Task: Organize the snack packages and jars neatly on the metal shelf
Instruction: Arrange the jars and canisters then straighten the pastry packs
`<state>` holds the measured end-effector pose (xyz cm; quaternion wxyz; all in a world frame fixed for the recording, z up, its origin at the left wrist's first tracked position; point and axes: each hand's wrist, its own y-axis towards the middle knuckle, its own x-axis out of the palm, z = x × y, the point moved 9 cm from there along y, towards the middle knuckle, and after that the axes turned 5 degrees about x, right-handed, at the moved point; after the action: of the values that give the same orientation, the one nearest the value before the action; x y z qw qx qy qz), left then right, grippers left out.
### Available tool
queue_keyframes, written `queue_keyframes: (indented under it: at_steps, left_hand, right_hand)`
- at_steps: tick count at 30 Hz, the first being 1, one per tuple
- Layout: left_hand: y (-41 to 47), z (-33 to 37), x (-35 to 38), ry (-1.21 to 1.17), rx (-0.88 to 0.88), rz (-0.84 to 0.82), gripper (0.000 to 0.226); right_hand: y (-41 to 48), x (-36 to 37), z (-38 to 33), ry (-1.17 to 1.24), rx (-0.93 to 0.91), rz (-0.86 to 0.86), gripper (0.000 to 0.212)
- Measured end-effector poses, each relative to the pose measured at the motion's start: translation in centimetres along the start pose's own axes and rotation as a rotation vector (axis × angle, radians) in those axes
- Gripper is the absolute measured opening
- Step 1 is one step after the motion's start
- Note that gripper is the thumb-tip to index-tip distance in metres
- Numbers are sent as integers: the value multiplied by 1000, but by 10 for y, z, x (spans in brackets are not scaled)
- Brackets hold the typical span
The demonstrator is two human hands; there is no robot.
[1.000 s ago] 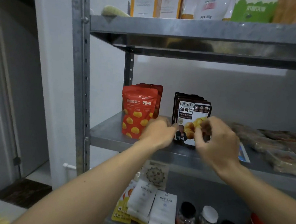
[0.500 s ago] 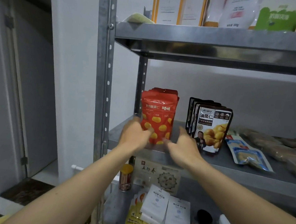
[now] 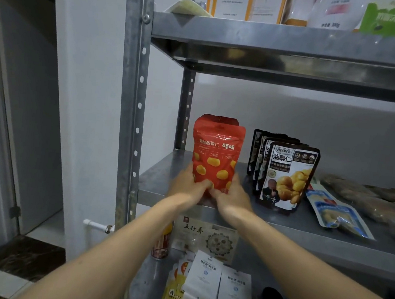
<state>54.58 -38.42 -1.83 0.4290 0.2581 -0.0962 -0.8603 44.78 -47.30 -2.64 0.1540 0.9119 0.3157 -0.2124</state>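
Left hand (image 3: 186,183) and right hand (image 3: 231,193) gripping red pouch's (image 3: 216,151) base; pouch upright, label facing outward, on metal shelf (image 3: 162,182)

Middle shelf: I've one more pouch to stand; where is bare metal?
Bare metal: between the left post and the red chestnut pouches that the left hand and right hand hold; a front strip before the black chestnut pouches. The gap between those rows is narrow. The right end is crowded with a blue packet and flat packs.
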Motion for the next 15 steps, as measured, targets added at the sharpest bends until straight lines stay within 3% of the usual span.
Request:
queue_keyframes:
  at_steps: [8,12,15]
  left_hand:
    - [-3,-5,-7,114,10,37,43]
    - [-11,1,-18,290,28,138,36]
    - [-24,20,-15,439,141,118,38]
  right_hand:
    - [0,-3,4,-37,21,6,81]
    - [-10,-7,2,-97,-43,-2,71]
    - [-26,-11,-6,-187,-141,-36,59]
